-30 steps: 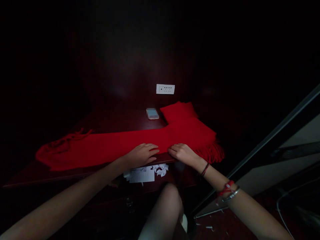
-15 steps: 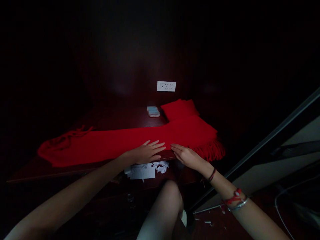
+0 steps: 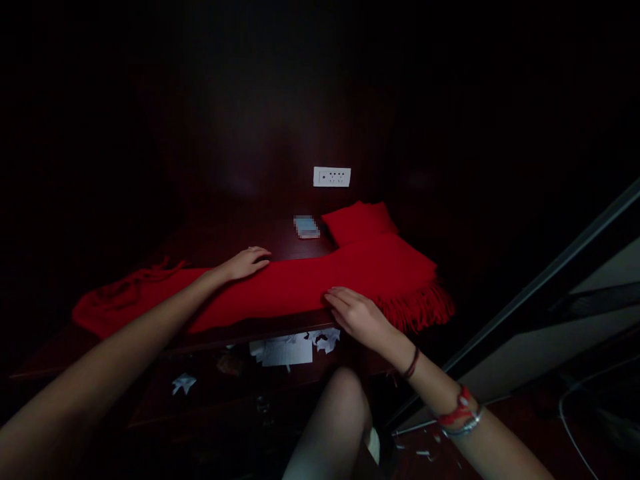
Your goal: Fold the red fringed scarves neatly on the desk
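Dark worktop (image 3: 295, 249), carrying red scarf (image 3: 290, 287); noted over the past half second: larger change, relocation of left grip (image 3: 255, 257) from near to far edge of scarf, thumb and fingers apart, nothing clamped. Lesser change, slight leftward shift of right grip (image 3: 343, 308), fingers together at near edge; pinch impossible to tell. Judged as handling across the width, with layout barely altered. Seen: long flat strip, mostly smooth; broader panel at right; smaller piece behind; lastly, loose fringe (image 3: 417, 307) strands.
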The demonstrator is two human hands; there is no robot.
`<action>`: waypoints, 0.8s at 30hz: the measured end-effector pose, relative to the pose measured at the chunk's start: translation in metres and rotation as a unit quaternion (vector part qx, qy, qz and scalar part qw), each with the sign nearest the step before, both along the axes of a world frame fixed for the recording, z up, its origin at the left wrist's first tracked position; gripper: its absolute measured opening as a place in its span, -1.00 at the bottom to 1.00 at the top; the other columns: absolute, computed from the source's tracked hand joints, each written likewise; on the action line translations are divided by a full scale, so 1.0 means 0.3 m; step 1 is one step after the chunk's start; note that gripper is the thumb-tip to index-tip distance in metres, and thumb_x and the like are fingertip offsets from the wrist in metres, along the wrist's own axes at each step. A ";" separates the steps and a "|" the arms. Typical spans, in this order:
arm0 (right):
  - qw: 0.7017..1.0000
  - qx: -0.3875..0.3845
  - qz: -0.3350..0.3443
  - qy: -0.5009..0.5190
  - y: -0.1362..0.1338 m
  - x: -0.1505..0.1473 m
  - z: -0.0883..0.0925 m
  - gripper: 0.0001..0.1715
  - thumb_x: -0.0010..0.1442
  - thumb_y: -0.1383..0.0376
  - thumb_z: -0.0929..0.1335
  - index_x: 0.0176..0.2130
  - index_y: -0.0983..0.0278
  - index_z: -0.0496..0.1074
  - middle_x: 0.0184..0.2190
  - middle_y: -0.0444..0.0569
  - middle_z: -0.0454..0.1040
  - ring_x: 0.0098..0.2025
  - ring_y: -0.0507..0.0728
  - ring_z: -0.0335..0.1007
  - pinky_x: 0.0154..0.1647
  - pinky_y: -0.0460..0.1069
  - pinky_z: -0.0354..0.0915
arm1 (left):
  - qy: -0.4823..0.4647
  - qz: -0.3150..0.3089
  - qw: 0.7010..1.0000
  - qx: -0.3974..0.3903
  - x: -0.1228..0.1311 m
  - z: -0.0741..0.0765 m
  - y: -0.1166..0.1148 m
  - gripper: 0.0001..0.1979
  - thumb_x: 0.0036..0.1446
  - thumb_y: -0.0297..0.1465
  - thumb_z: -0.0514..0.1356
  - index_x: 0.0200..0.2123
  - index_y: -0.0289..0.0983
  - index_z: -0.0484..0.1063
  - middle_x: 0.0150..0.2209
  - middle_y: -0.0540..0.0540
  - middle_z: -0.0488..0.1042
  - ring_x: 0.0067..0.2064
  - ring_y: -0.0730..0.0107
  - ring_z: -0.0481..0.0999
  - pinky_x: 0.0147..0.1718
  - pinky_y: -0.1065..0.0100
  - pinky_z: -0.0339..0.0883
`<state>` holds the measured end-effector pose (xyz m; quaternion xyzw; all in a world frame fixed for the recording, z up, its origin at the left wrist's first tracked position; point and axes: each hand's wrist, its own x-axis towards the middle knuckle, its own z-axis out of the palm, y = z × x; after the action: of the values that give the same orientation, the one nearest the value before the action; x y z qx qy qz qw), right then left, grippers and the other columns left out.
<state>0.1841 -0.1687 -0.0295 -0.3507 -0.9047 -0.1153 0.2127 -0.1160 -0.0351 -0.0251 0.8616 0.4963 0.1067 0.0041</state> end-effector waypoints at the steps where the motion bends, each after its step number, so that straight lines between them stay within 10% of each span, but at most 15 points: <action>1: 1.000 0.006 0.003 -0.025 0.004 -0.044 -0.006 -0.68 0.12 0.43 0.19 -0.10 0.38 0.28 -0.15 0.08 0.36 -0.07 0.11 0.22 -0.04 0.01 0.20 | 0.007 0.005 1.000 -0.012 0.007 0.004 0.024 -0.48 0.04 -0.18 -0.10 -0.06 -0.42 0.27 -0.08 -0.24 0.32 -0.04 0.26 0.26 -0.06 0.33 0.08; 7: 0.991 0.017 0.011 -0.135 0.043 -0.166 0.001 -0.78 0.11 0.45 0.22 -0.19 0.38 0.28 -0.32 0.04 0.39 -0.26 0.09 0.28 -0.27 -0.04 0.23 | -0.026 0.034 0.987 -0.153 0.037 0.035 0.085 -0.64 -0.14 -0.21 0.08 -0.32 -0.34 0.39 -0.44 -0.06 0.39 -0.44 0.41 0.33 -0.50 0.47 0.14; 13: 0.984 0.022 0.057 -0.165 0.041 -0.216 0.001 -0.85 0.14 0.39 0.20 -0.25 0.34 0.29 -0.39 -0.01 0.39 -0.34 0.08 0.28 -0.38 -0.06 0.20 | -0.170 0.006 0.958 -0.232 0.038 0.014 0.131 -0.76 -0.19 -0.28 0.11 -0.41 -0.31 0.35 -0.49 0.02 0.38 -0.46 0.50 0.31 -0.50 0.53 0.12; 24: 0.981 -0.030 0.036 -0.190 0.049 -0.339 0.029 -0.83 0.07 0.50 0.20 -0.32 0.36 0.32 -0.41 0.04 0.41 -0.38 0.10 0.33 -0.48 -0.07 0.17 | -0.147 0.047 0.972 -0.178 0.038 -0.007 0.131 -0.72 -0.22 -0.31 0.14 -0.36 -0.32 0.37 -0.50 0.00 0.38 -0.47 0.46 0.30 -0.52 0.50 0.09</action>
<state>0.0826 -0.1539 -0.0209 -0.2959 -0.9437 -0.1447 0.0302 -0.1046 0.0041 -0.0272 0.7976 0.5412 0.1425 0.2250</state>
